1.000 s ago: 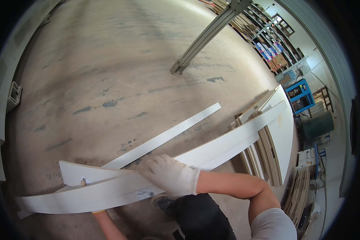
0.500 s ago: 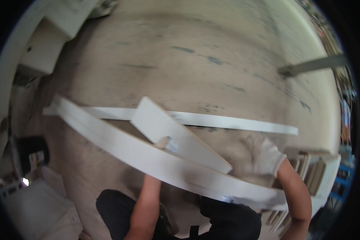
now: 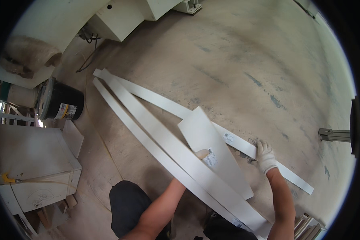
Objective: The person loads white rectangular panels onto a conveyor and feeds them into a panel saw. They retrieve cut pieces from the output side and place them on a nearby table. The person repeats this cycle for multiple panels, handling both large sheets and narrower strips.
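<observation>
My left hand (image 3: 203, 154) is mostly hidden behind two long, narrow white boards (image 3: 160, 132). Its gloved fingertips show closed over their far edge, against a shorter, wider white panel (image 3: 206, 126) with a label. The boards and panel slant together from far left to near right. My right hand (image 3: 266, 157), in a white glove, has its fingers curled over the edge of another long white strip (image 3: 164, 105). That strip lies beyond the others, passes behind the panel and carries a label of its own.
A black bucket (image 3: 64, 100) stands at the left, near a white cabinet-like box (image 3: 36, 152) with a yellow hose (image 3: 48, 182). White machine housings (image 3: 120, 20) line the far left. A metal leg (image 3: 334, 135) is at the right. Stacked boards (image 3: 308, 227) sit at the near right.
My right hand has gone from hovering above the boards to grasping the far strip. The view has turned, and the two long boards held on the left now show a gap between them.
</observation>
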Motion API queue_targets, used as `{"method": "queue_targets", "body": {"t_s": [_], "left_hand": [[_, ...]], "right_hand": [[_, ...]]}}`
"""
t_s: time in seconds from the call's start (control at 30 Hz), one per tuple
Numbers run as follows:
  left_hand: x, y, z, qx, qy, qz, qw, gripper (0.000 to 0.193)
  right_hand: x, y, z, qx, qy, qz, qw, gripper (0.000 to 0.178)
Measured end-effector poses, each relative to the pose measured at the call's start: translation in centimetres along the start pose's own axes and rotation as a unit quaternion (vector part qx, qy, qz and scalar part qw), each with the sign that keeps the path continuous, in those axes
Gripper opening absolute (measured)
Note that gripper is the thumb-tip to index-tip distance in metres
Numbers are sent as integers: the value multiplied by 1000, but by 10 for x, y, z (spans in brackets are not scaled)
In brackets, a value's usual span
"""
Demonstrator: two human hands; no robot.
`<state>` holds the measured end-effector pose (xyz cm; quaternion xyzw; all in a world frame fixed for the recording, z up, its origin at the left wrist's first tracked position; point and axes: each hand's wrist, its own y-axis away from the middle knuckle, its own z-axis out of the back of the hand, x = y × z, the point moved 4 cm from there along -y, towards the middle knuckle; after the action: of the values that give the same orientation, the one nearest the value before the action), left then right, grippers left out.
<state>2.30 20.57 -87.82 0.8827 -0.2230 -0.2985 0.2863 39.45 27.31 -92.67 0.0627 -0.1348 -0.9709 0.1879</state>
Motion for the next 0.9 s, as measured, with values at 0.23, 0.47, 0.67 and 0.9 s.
{"method": "queue_targets", "body": {"t_s": [0.23,0.47,0.67,0.9], "left_hand": [[0,-5,35,-41,-15,9,999,55],[-2,6,44,-49,-19,-22,998,55],[-5,3,37,-16,-25,-59,998,53],[0,-14,55,-30,-32,-73,996,53]], "right_hand": [[-8,-19,13,94,-72,-58,991,75],[-59,-7,123,-4,-159,-110,981,58],[-106,19,208,-101,-156,-65,980,62],[-87,105,256,-60,-264,-152,951,61]]}}
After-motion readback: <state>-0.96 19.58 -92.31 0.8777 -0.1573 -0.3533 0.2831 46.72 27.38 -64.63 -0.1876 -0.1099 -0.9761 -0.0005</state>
